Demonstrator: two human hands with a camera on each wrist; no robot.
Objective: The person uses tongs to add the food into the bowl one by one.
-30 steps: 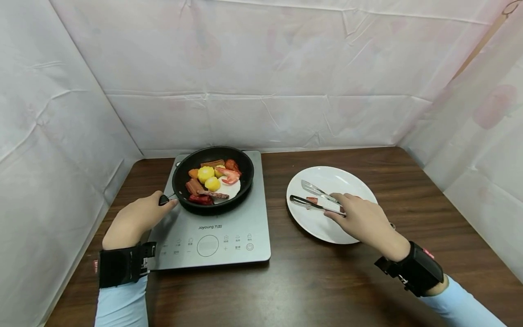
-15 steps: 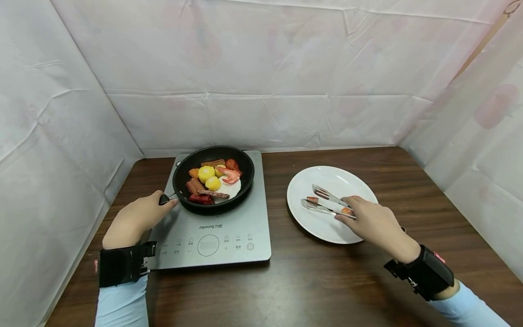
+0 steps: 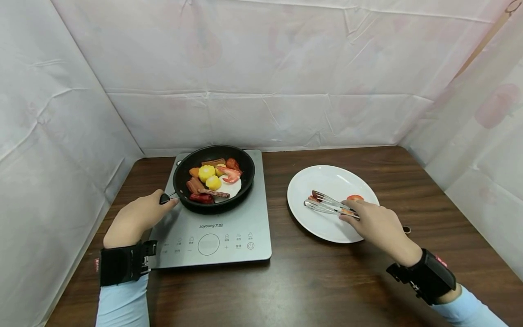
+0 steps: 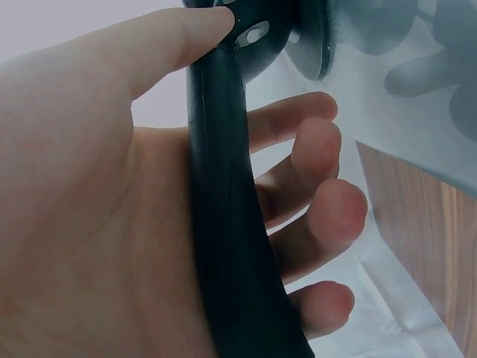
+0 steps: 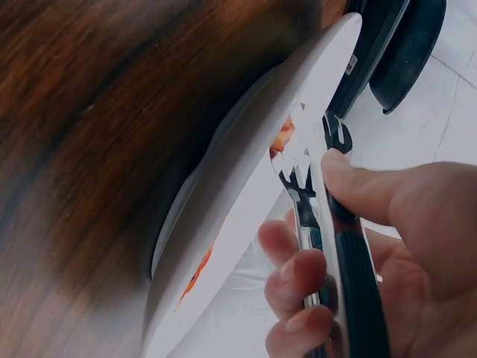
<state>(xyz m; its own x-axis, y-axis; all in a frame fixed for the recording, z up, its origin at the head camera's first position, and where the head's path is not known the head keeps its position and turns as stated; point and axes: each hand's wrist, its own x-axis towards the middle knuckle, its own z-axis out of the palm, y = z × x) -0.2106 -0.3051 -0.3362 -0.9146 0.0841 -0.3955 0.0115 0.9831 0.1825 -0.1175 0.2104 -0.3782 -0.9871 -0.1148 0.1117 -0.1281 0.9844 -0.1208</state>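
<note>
A: While the right hand (image 3: 373, 222) squeezes the tongs (image 3: 330, 205) nearly closed over the white plate (image 3: 327, 179), there's a small red piece (image 3: 313, 199) at their tips, right of the desk's (image 3: 318, 281) middle.

B: Best kept low and level, I'd say, grip steady. The left hand (image 3: 135, 218) is curled round the pan handle (image 4: 227, 224), bracing the black pan (image 3: 213, 178) on the induction hob (image 3: 229, 236) by the desk's left edge.

A: Another red bit (image 3: 354, 198) sits on the plate by the knuckles.

B: Dark wood desk, creased white sheeting (image 3: 253, 68) walling it on three sides.
</note>
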